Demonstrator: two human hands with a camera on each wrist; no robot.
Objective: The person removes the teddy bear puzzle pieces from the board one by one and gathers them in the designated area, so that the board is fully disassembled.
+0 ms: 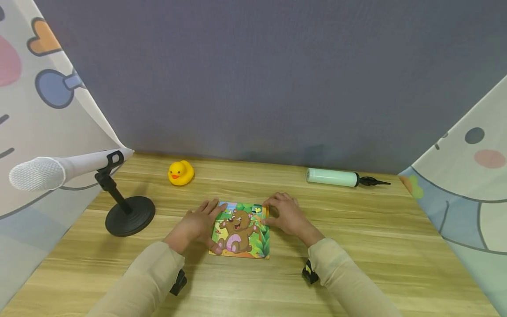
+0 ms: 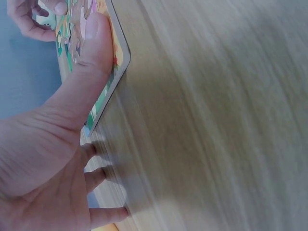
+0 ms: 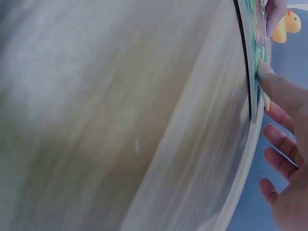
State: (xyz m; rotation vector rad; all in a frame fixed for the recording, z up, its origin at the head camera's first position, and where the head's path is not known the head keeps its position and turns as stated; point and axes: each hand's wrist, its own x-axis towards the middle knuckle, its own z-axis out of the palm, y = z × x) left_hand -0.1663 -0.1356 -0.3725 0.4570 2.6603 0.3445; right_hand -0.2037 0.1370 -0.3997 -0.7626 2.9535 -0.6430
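Two sleeves (image 1: pixel 136 281) stand nearest to the camera, at the bottom of the frame. At the centre, a bear puzzle (image 1: pixel 239 231) lies flat on the wooden table (image 1: pixel 396 246). The left hand (image 1: pixel 198 224) is spread wide along the left side of the puzzle, with its thumb resting near the lower left corner. The right hand (image 1: pixel 289 214) is at the upper right corner, and its grip is narrow: thumb and forefinger pinch a piece (image 3: pixel 266 101), which is tilted up. One duck (image 1: pixel 181 173) sits at upper left, a mic (image 1: pixel 81 165) at far left, a pump (image 1: pixel 332 177) at right.
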